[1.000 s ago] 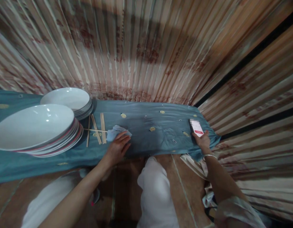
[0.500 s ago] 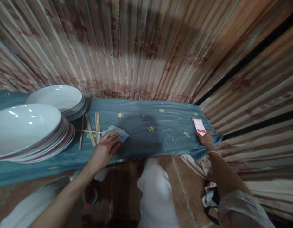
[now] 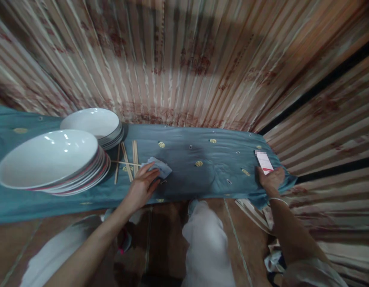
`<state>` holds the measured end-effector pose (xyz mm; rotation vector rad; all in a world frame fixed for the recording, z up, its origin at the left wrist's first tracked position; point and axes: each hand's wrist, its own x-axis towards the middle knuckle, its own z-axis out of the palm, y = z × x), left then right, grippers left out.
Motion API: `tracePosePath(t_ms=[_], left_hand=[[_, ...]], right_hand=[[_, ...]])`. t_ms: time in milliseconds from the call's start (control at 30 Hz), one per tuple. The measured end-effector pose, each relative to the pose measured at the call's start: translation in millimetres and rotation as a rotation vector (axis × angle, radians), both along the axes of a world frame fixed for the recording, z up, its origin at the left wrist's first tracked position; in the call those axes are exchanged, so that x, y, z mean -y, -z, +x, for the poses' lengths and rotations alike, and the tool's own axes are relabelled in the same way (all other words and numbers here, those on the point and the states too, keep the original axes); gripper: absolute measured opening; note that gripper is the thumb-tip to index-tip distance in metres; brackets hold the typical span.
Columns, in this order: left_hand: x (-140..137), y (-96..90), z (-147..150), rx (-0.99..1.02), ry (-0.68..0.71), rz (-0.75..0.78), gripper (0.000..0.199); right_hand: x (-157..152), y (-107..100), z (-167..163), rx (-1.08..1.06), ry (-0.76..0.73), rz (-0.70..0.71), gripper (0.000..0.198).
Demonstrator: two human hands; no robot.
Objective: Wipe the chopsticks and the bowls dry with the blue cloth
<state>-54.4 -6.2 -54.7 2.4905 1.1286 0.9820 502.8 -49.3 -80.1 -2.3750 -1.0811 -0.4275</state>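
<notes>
Partly hidden: blue cloth (image 3: 164,168) under left fingers (image 3: 148,175), grip unclear.

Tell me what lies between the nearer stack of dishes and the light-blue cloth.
The head view shows thin wooden sticks there on the teal tablecloth, one lying crosswise toward the light-blue cloth under the left hand.

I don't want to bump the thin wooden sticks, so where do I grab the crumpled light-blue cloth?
Probably pinch the cloth at its right corner, coming from the right: that end lies uncovered, while the left hand covers its near-left part and one stick reaches its left edge.
</notes>
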Motion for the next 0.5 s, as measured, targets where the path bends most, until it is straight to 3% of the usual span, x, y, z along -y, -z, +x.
tracePosePath(t_ms=[133,267,500], left_hand=[[2,0.5,4,0.034,-0.008,-0.016,0.026],[1,2.6,5,0.06,-0.013,-0.009,0.026],[-7,6.0,-11,0.113,-0.141,-0.045,0.029]], right_hand=[[-12,7,-48,-0.028,-0.184,0.101,0.102],[-40,-3,-133,-0.117,-0.421,0.148,0.089],[-84,-35,-309,-0.301,-1.07,-0.04,0.049]])
